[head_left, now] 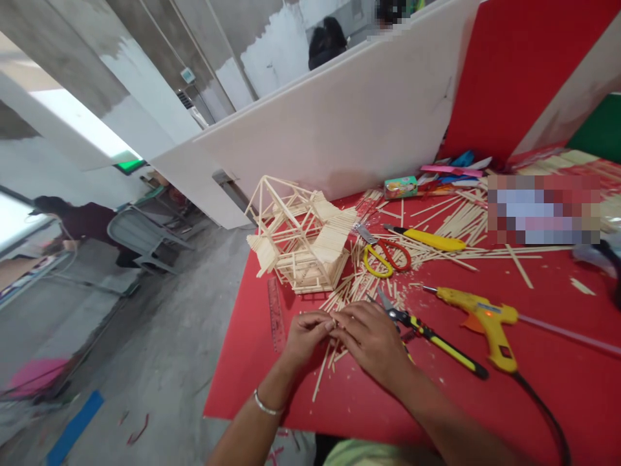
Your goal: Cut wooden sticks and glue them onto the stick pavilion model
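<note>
My left hand (310,333) and my right hand (366,333) meet over the front of the red table, fingertips pinched together. Whatever lies between them is too small and covered to make out. Just beyond stands a model house (305,243) built of thin wooden sticks, with an open peaked frame and slatted roof panels. Loose sticks (317,382) lie under and around my hands. Close to my right hand are pruning shears (436,343) with black and yellow handles. A clear ruler (275,314) lies left of my left hand.
A yellow glue gun (485,314) with a glue stick and black cord lies at right. Scissors (388,255), a yellow utility knife (431,239) and stick piles lie behind. A white partition (339,136) borders the table. A person (82,223) is at far left near a grey chair (140,233).
</note>
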Demonstrator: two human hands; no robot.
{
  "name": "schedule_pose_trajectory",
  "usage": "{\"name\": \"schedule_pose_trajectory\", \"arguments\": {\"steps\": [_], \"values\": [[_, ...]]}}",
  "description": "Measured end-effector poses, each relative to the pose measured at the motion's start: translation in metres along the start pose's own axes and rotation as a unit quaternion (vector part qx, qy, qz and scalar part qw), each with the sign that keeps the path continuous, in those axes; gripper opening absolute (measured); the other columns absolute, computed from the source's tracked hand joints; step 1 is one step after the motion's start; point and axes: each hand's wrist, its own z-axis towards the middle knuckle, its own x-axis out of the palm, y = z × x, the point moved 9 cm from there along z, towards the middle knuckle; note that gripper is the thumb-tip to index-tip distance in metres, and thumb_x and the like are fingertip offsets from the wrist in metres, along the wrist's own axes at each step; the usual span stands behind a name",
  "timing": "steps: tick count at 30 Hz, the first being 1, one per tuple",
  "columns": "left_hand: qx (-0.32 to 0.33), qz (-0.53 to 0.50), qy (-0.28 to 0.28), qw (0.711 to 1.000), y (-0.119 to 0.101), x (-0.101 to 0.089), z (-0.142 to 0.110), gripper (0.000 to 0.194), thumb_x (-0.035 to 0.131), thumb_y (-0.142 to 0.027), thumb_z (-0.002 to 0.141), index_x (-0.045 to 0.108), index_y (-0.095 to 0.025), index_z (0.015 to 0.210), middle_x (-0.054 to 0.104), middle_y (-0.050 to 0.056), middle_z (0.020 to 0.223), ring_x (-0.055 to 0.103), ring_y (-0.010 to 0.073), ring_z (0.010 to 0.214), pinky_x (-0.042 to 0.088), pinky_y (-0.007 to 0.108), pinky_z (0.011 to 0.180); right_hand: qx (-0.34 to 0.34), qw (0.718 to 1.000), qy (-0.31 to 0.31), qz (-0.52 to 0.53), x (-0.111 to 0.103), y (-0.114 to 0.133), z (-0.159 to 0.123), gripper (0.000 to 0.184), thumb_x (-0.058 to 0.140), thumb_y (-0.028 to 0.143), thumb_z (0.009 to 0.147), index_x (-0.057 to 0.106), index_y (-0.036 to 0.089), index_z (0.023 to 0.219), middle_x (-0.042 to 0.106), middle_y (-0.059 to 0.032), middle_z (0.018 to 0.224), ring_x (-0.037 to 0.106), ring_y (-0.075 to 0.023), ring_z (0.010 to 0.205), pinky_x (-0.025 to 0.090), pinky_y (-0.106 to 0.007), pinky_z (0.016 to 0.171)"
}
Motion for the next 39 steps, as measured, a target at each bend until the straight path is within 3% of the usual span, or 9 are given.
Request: {"name": "schedule_pose_trajectory", "arguments": {"steps": [10, 17, 25, 33, 39], "values": [[0.022, 0.017, -0.010, 1.000, -0.006, -0.004, 0.000, 0.019, 0.071, -0.027, 0.081, 0.073, -0.012, 0.070, 0.059, 0.002, 0.070, 0.052, 0.0111, 0.064, 0.041, 0.024, 0.061, -0.013, 0.999, 0.033, 0.000, 0.006, 0.005, 0.001, 0.037, 0.064, 0.030, 0.090, 0.059, 0.020, 0.125, 0.068, -0.0069, 0.105, 0.057, -0.0231, 0.098, 0.043, -0.041, 0.086], [0.013, 0.013, 0.002, 1.000, -0.001, -0.006, 0.001, 0.023, 0.073, -0.029, 0.079, 0.070, -0.013, 0.063, 0.056, 0.002, 0.064, 0.048, 0.0101, 0.060, 0.038, 0.024, 0.058, -0.023, 0.999, 0.026, 0.028, 0.006, 0.008, -0.001, 0.028, 0.062, 0.025, 0.091, 0.063, 0.021, 0.119, 0.068, -0.0063, 0.101, 0.056, -0.0216, 0.096, 0.043, -0.039, 0.084], [-0.049, -0.096, -0.017, 0.994, 0.004, 0.005, -0.001, 0.025, 0.078, -0.035, 0.072, 0.069, -0.014, 0.062, 0.054, 0.000, 0.062, 0.045, 0.0076, 0.047, 0.033, 0.022, 0.046, 0.006, 0.999, 0.036, 0.040, 0.009, 0.001, -0.003, 0.042, 0.063, 0.022, 0.090, 0.059, 0.028, 0.131, 0.065, -0.0058, 0.098, 0.054, -0.0205, 0.091, 0.045, -0.036, 0.078], [0.036, 0.082, -0.025, 0.996, -0.006, -0.008, 0.000, 0.022, 0.072, -0.033, 0.080, 0.075, -0.014, 0.068, 0.062, 0.006, 0.069, 0.055, 0.0126, 0.064, 0.043, 0.025, 0.059, 0.052, 0.995, 0.062, 0.060, 0.022, -0.008, -0.010, 0.044, 0.055, 0.017, 0.093, 0.056, 0.029, 0.136, 0.061, -0.0040, 0.087, 0.055, -0.0175, 0.083, 0.046, -0.031, 0.073], [-0.053, -0.055, -0.038, 0.996, 0.009, 0.004, -0.003, 0.021, 0.074, -0.034, 0.078, 0.072, -0.013, 0.075, 0.060, 0.002, 0.061, 0.052, 0.0098, 0.046, 0.038, 0.021, 0.043, 0.049, 0.997, 0.055, 0.035, 0.018, -0.008, -0.009, 0.047, 0.052, 0.014, 0.094, 0.054, 0.031, 0.138, 0.063, -0.0045, 0.088, 0.056, -0.0174, 0.085, 0.047, -0.031, 0.075]]}}
